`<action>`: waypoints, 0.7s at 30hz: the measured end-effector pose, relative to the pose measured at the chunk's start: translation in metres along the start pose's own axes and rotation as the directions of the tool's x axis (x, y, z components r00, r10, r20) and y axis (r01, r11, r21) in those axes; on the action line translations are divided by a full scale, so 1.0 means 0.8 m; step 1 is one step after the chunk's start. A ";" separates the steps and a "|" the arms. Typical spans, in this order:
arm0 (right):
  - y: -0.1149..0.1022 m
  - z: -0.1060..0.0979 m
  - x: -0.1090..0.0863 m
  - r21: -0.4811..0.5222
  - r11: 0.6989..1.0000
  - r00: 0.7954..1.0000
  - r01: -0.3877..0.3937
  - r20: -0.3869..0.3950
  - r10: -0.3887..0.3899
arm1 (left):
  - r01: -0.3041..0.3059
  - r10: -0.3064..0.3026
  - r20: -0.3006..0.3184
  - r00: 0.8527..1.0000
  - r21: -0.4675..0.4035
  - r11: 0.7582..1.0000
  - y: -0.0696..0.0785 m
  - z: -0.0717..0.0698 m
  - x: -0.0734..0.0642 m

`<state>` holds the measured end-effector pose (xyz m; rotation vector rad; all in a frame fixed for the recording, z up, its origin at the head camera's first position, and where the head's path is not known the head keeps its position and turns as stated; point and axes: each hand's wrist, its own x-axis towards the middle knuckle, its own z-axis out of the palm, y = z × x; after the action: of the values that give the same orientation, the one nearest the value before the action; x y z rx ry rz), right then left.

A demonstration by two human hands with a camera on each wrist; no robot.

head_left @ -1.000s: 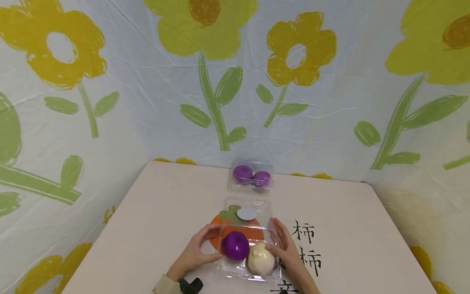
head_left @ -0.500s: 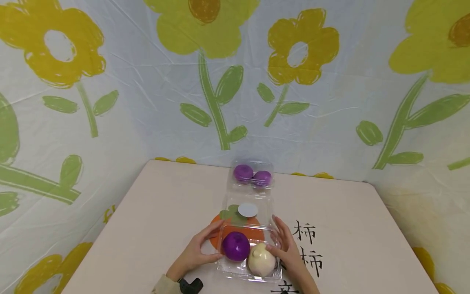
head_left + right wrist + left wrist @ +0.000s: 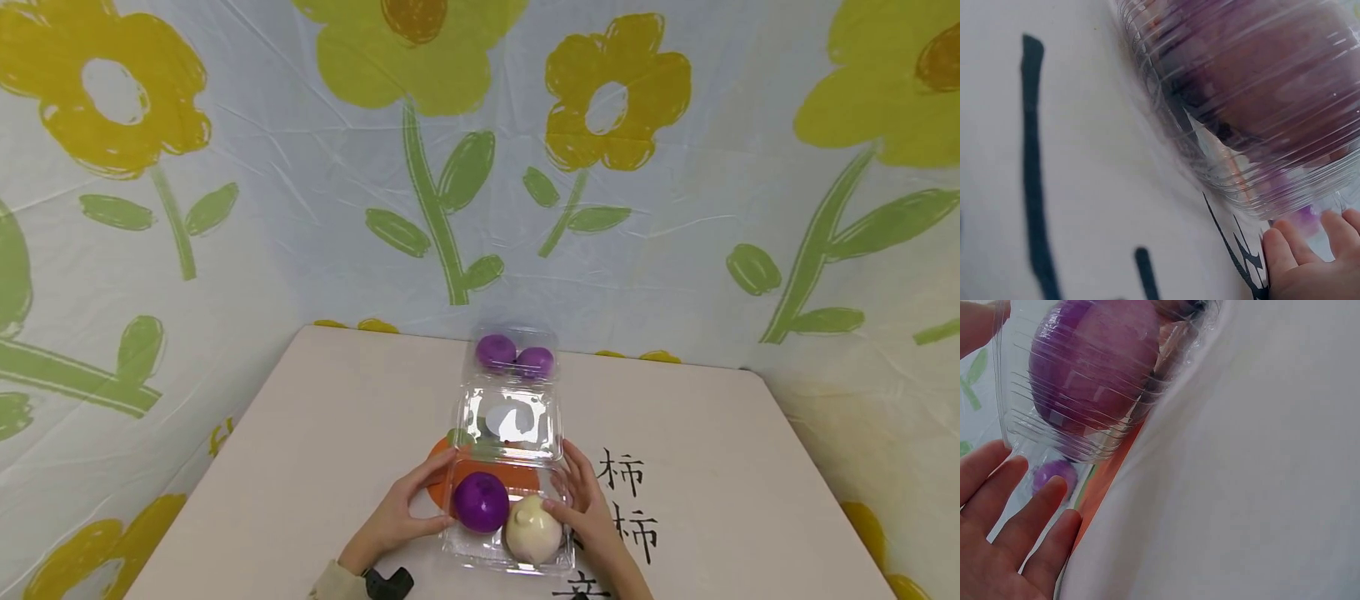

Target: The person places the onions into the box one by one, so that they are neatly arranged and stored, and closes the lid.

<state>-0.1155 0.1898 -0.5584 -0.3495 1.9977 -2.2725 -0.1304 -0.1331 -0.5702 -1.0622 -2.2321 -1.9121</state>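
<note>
A clear plastic clamshell box (image 3: 480, 553) stands in front of me with its hinged lid (image 3: 468, 408) tilted up at the far side. Inside are a glossy, round purple fruit or vegetable (image 3: 482, 502) and a cream-white onion-shaped one (image 3: 534, 530). My left hand (image 3: 405, 508) is at the box's left side, thumb at the near side wall and fingers reaching to the hinge corner. The left fingers (image 3: 1038, 509) look straight and spread. On the right side, my right hand (image 3: 588, 508) has its thumb over the rim beside the white piece and its fingers extended toward the lid.
Behind the lid, another clear box (image 3: 555, 342) holds two purple round pieces (image 3: 496, 353). The pale table mat (image 3: 337, 417) bears an orange persimmon print (image 3: 437, 492) and black characters (image 3: 622, 471). A flower-printed cloth (image 3: 300, 208) surrounds the table. A black strap device (image 3: 388, 583) is on the left wrist.
The lid has tilted upward from lying nearly flat, and bright reflections now cover it. Both hands have stayed at the box's sides.
</note>
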 end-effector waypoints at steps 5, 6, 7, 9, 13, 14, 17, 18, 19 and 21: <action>0.001 -0.001 0.001 0.009 1.000 1.000 0.020 0.006 -0.020 | 0.003 -0.003 0.000 1.000 -0.002 1.000 0.000 -0.001 0.001; 0.001 -0.001 0.001 0.014 0.999 0.999 0.033 0.009 -0.033 | -0.002 0.002 -0.001 1.000 0.000 1.000 0.000 -0.001 0.001; 0.000 -0.001 0.001 0.020 0.999 0.999 0.049 0.015 -0.049 | -0.006 0.006 -0.001 1.000 -0.001 1.000 0.000 -0.001 0.001; -0.001 0.000 0.003 0.037 0.995 0.995 0.091 0.034 -0.092 | -0.014 0.014 -0.004 1.000 0.000 1.000 0.000 -0.002 0.001; -0.001 -0.001 0.005 0.069 0.984 0.984 0.162 0.066 -0.166 | -0.025 0.025 -0.003 1.000 0.002 1.000 -0.002 -0.002 0.001; -0.001 -0.001 0.005 0.077 0.982 0.982 0.170 0.071 -0.176 | -0.029 0.029 -0.003 1.000 0.003 1.000 -0.002 -0.002 0.001; -0.002 0.000 0.005 0.087 0.979 0.978 0.184 0.080 -0.191 | -0.040 0.040 -0.006 0.999 -0.004 0.999 -0.003 -0.002 0.002; -0.002 0.000 0.005 0.087 0.979 0.978 0.184 0.079 -0.191 | -0.049 0.049 -0.008 0.999 -0.004 0.999 -0.004 -0.002 0.002; -0.002 0.000 0.005 0.088 0.979 0.979 0.183 0.078 -0.190 | -0.058 0.058 -0.008 0.998 -0.001 0.998 -0.004 -0.001 0.002; -0.003 0.000 0.004 0.088 0.980 0.979 0.180 0.077 -0.187 | -0.065 0.066 -0.011 0.998 0.001 0.998 -0.004 -0.001 0.002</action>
<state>-0.1187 0.1892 -0.5560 -0.6368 1.8974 -2.3916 -0.1333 -0.1331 -0.5722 -1.1078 -2.1640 -1.8866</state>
